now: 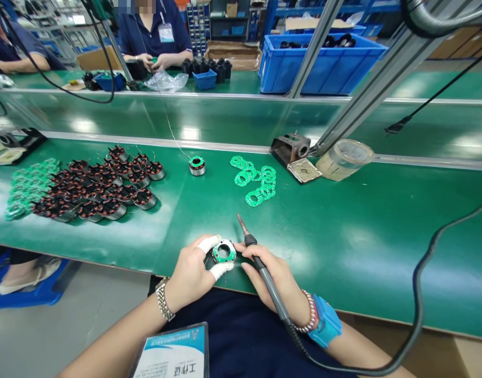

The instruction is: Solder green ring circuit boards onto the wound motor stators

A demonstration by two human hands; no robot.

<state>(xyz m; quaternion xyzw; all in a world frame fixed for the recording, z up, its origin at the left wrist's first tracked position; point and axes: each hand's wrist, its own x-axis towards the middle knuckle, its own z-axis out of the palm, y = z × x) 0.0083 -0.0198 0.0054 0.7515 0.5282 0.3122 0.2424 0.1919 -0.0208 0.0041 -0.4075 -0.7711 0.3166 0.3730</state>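
The left hand (pixel 191 273) held a small stator (pixel 223 251) topped by a green ring board, its grip closed on it between two white-taped fingertips (pixel 221 270), at the near edge of the green surface (pixel 343 236). The right hand (pixel 274 278) touched the stator's right side while its grip was wrapped around a soldering iron (pixel 260 265), whose tip pointed up and away, clear of the stator. The iron's cable (pixel 418 294) looped off to the right. Farther back lay a batch of wound stators (pixel 103 191) at left, a solder spool (pixel 197 165) in the middle, loose green boards (pixel 257 181) just right of it, and an iron stand (pixel 291 148) near a tape roll (pixel 345 157). Across the belt, another person (pixel 154 31) worked beside a blue crate (pixel 320 63).
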